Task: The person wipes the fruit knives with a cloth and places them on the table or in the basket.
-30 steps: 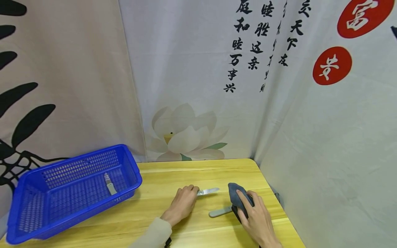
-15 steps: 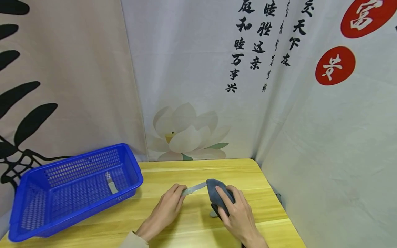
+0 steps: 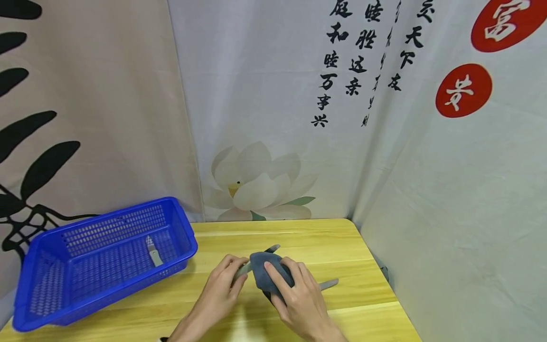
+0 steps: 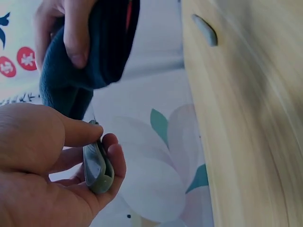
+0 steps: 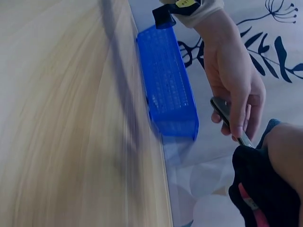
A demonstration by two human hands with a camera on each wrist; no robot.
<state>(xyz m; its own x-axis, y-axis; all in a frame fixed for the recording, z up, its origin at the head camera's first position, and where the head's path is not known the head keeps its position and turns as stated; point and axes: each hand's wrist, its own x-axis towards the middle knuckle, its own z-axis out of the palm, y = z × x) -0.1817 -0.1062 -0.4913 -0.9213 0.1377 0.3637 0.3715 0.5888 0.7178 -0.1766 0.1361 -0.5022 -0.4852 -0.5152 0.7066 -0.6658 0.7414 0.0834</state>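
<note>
Folding knife (image 3: 242,270) at the lower centre of the frame: you have its pale handle pinched between the thumb and fingers of your left hand (image 3: 220,285), and it runs up and to the right into a blue-grey cloth (image 3: 265,273). Your right hand (image 3: 299,299) grips that cloth, fingers spread over its top, so most of the blade is hidden from you – only a narrow tip pokes out past the cloth's upper edge. In both wrist views the cloth shows a dark part with a streak of red.

Just right of your right hand, a grey knife-like piece (image 3: 329,284) lies on the yellow wood-grain tabletop (image 3: 367,308), its other end covered by the hand.

Over in the lower left of the frame sits a blue plastic basket (image 3: 107,297), with another small knife (image 3: 154,251) lying on its floor near the right end. Behind everything hangs pale fabric (image 3: 265,71) – a lotus print (image 3: 262,187) at centre, dark characters above it, and red ovals (image 3: 463,90) at upper right.
</note>
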